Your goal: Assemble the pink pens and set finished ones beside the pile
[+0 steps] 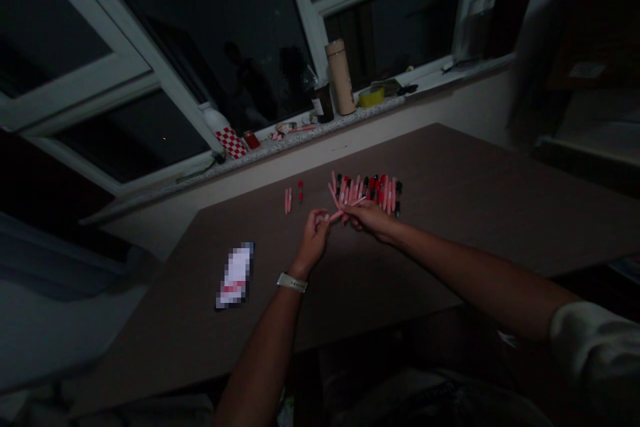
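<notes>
A slim pink pen (336, 215) is held at a slant above the table between my two hands. My left hand (315, 235), with a pale watch band on the wrist, has its fingers closed at the pen's lower left end. My right hand (371, 219) grips the same pen farther up, its fingertips partly hidden. Just behind the right hand lies a loose row of several pink, red and black pens (389, 195). To the left of that row, two pink pens (288, 201) lie side by side, near a single red pen (301, 192).
A blurred-out, phone-like object (235, 277) lies on the brown table (400, 293), left of my left arm. Along the windowsill (295, 140) stand a checkered bottle (227, 135), a small red jar (251, 140), a dark cup (323, 103), a beige flask (341, 77) and yellow tape (371, 97).
</notes>
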{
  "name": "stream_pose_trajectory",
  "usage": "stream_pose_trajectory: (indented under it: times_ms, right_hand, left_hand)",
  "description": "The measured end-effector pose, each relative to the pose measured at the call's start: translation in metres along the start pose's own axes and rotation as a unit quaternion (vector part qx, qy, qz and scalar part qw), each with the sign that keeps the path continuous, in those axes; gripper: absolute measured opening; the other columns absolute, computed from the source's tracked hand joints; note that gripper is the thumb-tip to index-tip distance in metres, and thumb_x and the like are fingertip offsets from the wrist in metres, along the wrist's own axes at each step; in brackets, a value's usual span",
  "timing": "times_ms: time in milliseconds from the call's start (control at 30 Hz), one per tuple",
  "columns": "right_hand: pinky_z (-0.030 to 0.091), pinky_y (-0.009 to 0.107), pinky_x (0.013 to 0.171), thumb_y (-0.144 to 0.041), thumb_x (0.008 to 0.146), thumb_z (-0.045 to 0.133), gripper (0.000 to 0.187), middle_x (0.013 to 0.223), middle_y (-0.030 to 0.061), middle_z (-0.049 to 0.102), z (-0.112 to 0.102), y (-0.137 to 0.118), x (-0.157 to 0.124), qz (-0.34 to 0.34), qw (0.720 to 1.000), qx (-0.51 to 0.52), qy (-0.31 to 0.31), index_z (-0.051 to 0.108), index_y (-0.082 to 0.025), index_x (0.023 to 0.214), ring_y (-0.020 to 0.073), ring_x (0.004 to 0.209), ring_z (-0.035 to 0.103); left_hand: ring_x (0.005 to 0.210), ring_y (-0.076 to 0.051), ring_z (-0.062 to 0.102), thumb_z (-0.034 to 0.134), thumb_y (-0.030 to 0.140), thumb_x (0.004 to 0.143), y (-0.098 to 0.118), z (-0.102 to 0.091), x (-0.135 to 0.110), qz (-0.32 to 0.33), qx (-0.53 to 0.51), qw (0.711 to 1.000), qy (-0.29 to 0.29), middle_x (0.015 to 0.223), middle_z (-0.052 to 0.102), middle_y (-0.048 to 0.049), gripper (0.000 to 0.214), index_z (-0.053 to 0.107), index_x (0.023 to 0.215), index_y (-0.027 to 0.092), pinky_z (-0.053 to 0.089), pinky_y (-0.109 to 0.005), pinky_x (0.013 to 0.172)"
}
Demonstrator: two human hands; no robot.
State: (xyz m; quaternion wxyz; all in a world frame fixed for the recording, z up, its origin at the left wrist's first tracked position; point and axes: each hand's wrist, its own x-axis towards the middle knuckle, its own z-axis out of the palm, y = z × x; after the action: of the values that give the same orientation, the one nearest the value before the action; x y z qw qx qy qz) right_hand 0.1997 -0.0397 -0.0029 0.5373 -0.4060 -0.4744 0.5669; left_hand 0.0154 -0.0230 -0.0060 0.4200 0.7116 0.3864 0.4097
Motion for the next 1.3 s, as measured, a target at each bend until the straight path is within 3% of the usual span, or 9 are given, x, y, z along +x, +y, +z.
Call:
stream_pose_trajectory:
  times_ms: [133, 267, 500, 700, 833, 967, 1133, 1300]
  right_hand:
    - [0.027, 0.022, 0.041, -0.051, 0.084, 0.066, 0.040, 0.061, 0.0035, 0.065, 0.003, 0.000, -0.001, -0.004, 1.000, -0.029, 0.011, 0.069, -0.015, 0.067, 0.0068, 0.043, 0.041]
    - [0.027, 0.022, 0.041, -0.055, 0.084, 0.066, 0.043, 0.062, 0.0037, 0.066, 0.004, 0.004, 0.000, -0.007, 0.999, -0.027, 0.029, 0.068, -0.015, 0.067, 0.0067, 0.043, 0.041]
    - [0.025, 0.022, 0.041, -0.048, 0.088, 0.061, 0.040, 0.055, 0.0023, 0.063, 0.003, 0.004, 0.003, 0.007, 0.998, -0.039, 0.045, 0.068, -0.016, 0.065, 0.0076, 0.041, 0.038]
    - [0.026, 0.023, 0.043, -0.045, 0.085, 0.064, 0.039, 0.047, -0.0014, 0.053, 0.004, 0.000, 0.001, 0.009, 0.999, -0.036, 0.025, 0.065, -0.017, 0.059, 0.0082, 0.041, 0.038]
    - [0.026, 0.023, 0.044, -0.047, 0.082, 0.067, 0.037, 0.046, -0.0030, 0.051, 0.004, -0.004, -0.001, -0.035, 0.998, -0.054, -0.015, 0.064, -0.018, 0.059, 0.0082, 0.042, 0.037]
    - [0.025, 0.023, 0.044, -0.049, 0.083, 0.065, 0.038, 0.049, -0.0021, 0.053, 0.002, -0.001, 0.001, -0.065, 0.996, -0.059, -0.013, 0.066, -0.018, 0.061, 0.0085, 0.043, 0.038]
    - [0.023, 0.024, 0.042, -0.047, 0.088, 0.060, 0.040, 0.049, 0.0004, 0.056, -0.004, 0.008, 0.009, -0.041, 0.997, -0.051, 0.049, 0.066, -0.018, 0.062, 0.0090, 0.041, 0.038]
    - [0.023, 0.024, 0.042, -0.047, 0.089, 0.059, 0.043, 0.043, -0.0024, 0.047, -0.006, 0.008, 0.011, -0.012, 0.996, -0.049, 0.078, 0.061, -0.018, 0.057, 0.0087, 0.039, 0.037]
  left_hand:
    - [0.058, -0.010, 0.046, 0.056, 0.045, 0.092, 0.005, 0.002, -0.003, 0.021, 0.023, 0.999, -0.026, 0.067, 0.050, 0.0054, 0.032, 0.054, 0.108, 0.018, 0.036, -0.021, 0.056]
    - [0.061, -0.012, 0.051, 0.055, 0.043, 0.092, 0.009, -0.001, -0.003, 0.025, 0.079, 0.996, -0.016, 0.065, 0.055, 0.0032, 0.028, 0.060, 0.096, 0.016, 0.038, -0.022, 0.059]
    - [0.053, -0.013, 0.048, 0.051, 0.047, 0.094, 0.017, -0.004, -0.003, 0.030, 0.161, 0.986, -0.021, 0.053, 0.051, 0.0032, 0.039, 0.065, 0.074, 0.016, 0.034, -0.024, 0.056]
    - [0.042, -0.011, 0.039, 0.049, 0.055, 0.092, 0.011, -0.007, -0.002, -0.035, 0.099, 0.993, -0.048, 0.044, 0.046, 0.0052, 0.045, 0.065, 0.074, 0.017, 0.029, -0.024, 0.048]
    - [0.037, -0.010, 0.037, 0.041, 0.062, 0.093, 0.005, -0.008, -0.002, -0.064, 0.054, 0.995, -0.059, 0.038, 0.042, 0.0048, 0.056, 0.061, 0.065, 0.017, 0.029, -0.024, 0.046]
    - [0.041, -0.010, 0.042, 0.040, 0.059, 0.095, 0.005, -0.006, -0.001, -0.046, 0.053, 0.996, -0.060, 0.044, 0.049, 0.0029, 0.056, 0.065, 0.073, 0.015, 0.034, -0.024, 0.049]
    - [0.056, -0.009, 0.051, 0.065, 0.049, 0.085, 0.003, -0.003, 0.001, -0.021, 0.012, 0.999, -0.023, 0.078, 0.062, 0.0003, 0.040, 0.062, 0.107, 0.016, 0.038, -0.020, 0.052]
    - [0.056, -0.009, 0.049, 0.068, 0.046, 0.081, -0.003, -0.004, 0.002, -0.024, 0.001, 1.000, 0.004, 0.073, 0.057, 0.0025, 0.037, 0.059, 0.099, 0.016, 0.037, -0.019, 0.051]
